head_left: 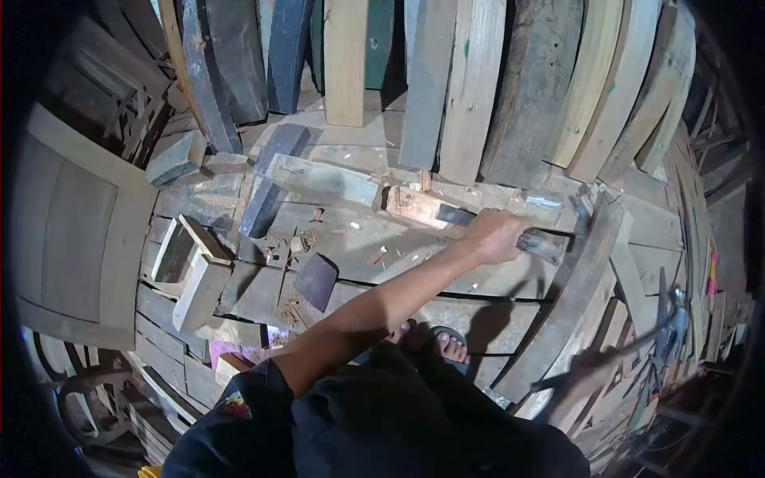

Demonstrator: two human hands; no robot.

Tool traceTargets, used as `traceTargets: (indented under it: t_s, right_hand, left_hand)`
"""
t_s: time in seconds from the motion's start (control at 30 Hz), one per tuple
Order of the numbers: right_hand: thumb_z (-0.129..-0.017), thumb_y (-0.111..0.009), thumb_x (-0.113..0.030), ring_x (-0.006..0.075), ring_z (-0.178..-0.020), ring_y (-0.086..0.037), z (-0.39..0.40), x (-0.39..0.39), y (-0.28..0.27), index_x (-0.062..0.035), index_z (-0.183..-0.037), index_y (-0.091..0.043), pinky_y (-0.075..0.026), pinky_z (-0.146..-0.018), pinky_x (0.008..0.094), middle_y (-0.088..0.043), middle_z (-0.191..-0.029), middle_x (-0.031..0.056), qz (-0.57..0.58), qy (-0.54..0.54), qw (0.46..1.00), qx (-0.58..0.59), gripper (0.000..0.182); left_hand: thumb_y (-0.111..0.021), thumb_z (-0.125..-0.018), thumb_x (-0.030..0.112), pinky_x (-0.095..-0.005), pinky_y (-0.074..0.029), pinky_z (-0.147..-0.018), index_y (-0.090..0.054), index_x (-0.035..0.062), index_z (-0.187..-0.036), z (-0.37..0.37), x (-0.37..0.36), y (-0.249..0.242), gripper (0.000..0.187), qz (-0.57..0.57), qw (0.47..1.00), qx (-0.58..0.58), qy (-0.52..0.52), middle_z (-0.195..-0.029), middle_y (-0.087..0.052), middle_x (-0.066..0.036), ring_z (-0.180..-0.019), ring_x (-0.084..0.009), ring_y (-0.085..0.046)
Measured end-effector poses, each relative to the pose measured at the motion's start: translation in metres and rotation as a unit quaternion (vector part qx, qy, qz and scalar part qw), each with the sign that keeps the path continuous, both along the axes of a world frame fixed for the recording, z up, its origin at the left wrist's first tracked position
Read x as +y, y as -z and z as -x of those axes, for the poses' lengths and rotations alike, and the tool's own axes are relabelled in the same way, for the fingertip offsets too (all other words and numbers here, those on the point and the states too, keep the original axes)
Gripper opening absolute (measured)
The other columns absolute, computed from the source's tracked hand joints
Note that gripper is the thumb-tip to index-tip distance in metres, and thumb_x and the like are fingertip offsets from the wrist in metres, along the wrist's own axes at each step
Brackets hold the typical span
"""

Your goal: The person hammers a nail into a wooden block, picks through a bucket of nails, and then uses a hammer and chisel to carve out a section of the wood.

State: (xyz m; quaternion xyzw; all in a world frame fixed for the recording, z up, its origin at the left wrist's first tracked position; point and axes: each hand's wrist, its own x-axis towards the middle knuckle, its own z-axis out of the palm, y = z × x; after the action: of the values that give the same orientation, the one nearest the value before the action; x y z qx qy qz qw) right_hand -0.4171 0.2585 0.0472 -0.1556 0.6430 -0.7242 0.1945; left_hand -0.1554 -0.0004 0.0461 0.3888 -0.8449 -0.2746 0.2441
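My left hand [492,237] reaches across the planks, its fingers wrapped round a short length of wood [418,205]. Pale at one end, this piece has a dark band beside my wrist and a dark, rough end past my fingers. It lies in line with a longer grey wooden block [327,180], their ends close together. Low on the right, blurred by motion, my right hand [588,376] closes round the handle of a hammer [676,317], whose metal head points away to the upper right.
Several upright boards [466,88] lean along the far side. A thick beam [570,307] slants down at the right. Nailed wooden pieces [203,287], a dark flat scrap [316,282] and shavings lie at left, near a panelled door [76,231]. My sandalled foot [451,346] is below.
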Motion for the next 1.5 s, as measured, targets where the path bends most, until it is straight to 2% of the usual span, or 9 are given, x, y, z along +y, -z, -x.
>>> traceTargets:
  t_s: [0.1,0.2,0.4,0.6,0.73,1.0,1.23,1.37,1.5]
  right_hand:
    - [-0.115,-0.046,-0.043,0.0097,-0.063,-0.045,-0.074,-0.015,0.008,-0.0054,-0.096,-0.057,-0.038,-0.054,0.0277,-0.045,-0.073,-0.0016,-0.234,-0.187,0.926,0.228,0.044]
    - [-0.114,-0.05,-0.048,0.0079,-0.058,-0.047,-0.084,-0.014,-0.02,-0.0085,-0.101,-0.06,-0.034,-0.048,0.0285,-0.048,-0.069,-0.0052,-0.289,-0.292,0.911,0.043,0.043]
    - [-0.112,-0.054,-0.051,0.0016,-0.05,-0.037,-0.03,0.015,-0.026,-0.0167,-0.095,-0.057,-0.025,-0.042,0.0222,-0.04,-0.065,-0.0096,-0.191,-0.141,0.969,0.067,0.038]
    - [-0.11,-0.061,-0.047,0.0004,-0.069,-0.045,-0.009,0.028,-0.085,-0.012,-0.102,-0.061,-0.032,-0.055,0.0191,-0.048,-0.082,-0.007,-0.137,-0.156,0.978,-0.003,0.036]
    - [-0.11,-0.062,-0.043,0.0021,-0.062,-0.044,-0.029,0.019,-0.061,-0.0096,-0.11,-0.065,-0.031,-0.05,0.0216,-0.047,-0.077,-0.0069,-0.128,0.021,0.991,0.018,0.034]
    - [-0.107,-0.061,-0.057,0.0043,-0.064,-0.045,-0.016,0.032,-0.059,-0.0109,-0.114,-0.063,-0.032,-0.052,0.0218,-0.053,-0.084,-0.0042,-0.174,-0.046,0.984,0.001,0.047]
    - [-0.107,-0.057,-0.059,0.0072,-0.048,-0.035,0.002,-0.011,-0.028,-0.0108,-0.105,-0.059,-0.028,-0.041,0.0253,-0.041,-0.066,-0.0034,0.009,-0.034,0.999,0.0,0.048]
    - [-0.114,-0.049,-0.048,0.0084,-0.057,-0.04,-0.086,-0.025,-0.009,-0.0105,-0.1,-0.055,-0.032,-0.048,0.024,-0.044,-0.073,-0.0037,-0.147,-0.184,0.958,0.164,0.041]
    - [-0.115,-0.046,-0.049,0.0022,-0.055,-0.039,-0.07,-0.023,-0.041,-0.0156,-0.092,-0.056,-0.028,-0.047,0.0218,-0.044,-0.07,-0.0082,-0.218,-0.227,0.948,0.044,0.042]
  left_hand:
    - [-0.078,-0.074,0.018,-0.053,-0.06,-0.076,-0.077,0.0103,-0.111,-0.008,-0.002,0.016,0.037,0.031,0.999,-0.037,0.003,-0.086,-0.076,-0.022,-0.082,-0.0428,-0.075]
    - [-0.08,-0.08,0.025,-0.0531,-0.061,-0.077,-0.076,0.0089,-0.103,-0.032,-0.012,0.025,0.028,-0.005,0.991,-0.131,0.007,-0.087,-0.076,-0.02,-0.083,-0.0398,-0.076]
    - [-0.083,-0.071,0.021,-0.051,-0.059,-0.073,-0.077,0.0074,-0.097,-0.042,-0.022,-0.016,0.03,0.075,0.978,0.16,-0.109,-0.084,-0.075,-0.021,-0.079,-0.0406,-0.075]
    - [-0.081,-0.07,0.018,-0.0503,-0.059,-0.075,-0.075,0.0045,-0.102,-0.009,-0.001,-0.032,0.034,0.033,0.974,0.221,-0.022,-0.086,-0.075,-0.023,-0.083,-0.0441,-0.073]
    - [-0.084,-0.073,0.024,-0.0514,-0.058,-0.074,-0.074,0.0022,-0.098,-0.017,-0.006,-0.01,0.034,0.018,0.985,0.163,-0.048,-0.085,-0.074,-0.024,-0.082,-0.0444,-0.073]
    - [-0.079,-0.079,0.025,-0.052,-0.059,-0.077,-0.075,0.0035,-0.102,-0.018,-0.007,-0.012,0.031,-0.011,0.995,0.091,-0.048,-0.089,-0.075,-0.024,-0.086,-0.0435,-0.074]
    - [-0.08,-0.08,0.026,-0.052,-0.059,-0.083,-0.076,0.0064,-0.112,-0.01,-0.009,-0.005,0.037,0.0,0.999,0.038,-0.035,-0.095,-0.076,-0.024,-0.09,-0.0432,-0.075]
    - [-0.079,-0.079,0.023,-0.0532,-0.059,-0.081,-0.076,0.0066,-0.11,-0.014,-0.006,-0.014,0.036,-0.007,0.998,0.05,-0.025,-0.091,-0.075,-0.024,-0.088,-0.0441,-0.074]
    - [-0.077,-0.075,0.017,-0.0532,-0.059,-0.081,-0.075,0.0045,-0.102,-0.008,-0.009,0.001,0.03,0.004,0.999,0.029,-0.032,-0.09,-0.075,-0.024,-0.088,-0.0439,-0.074]
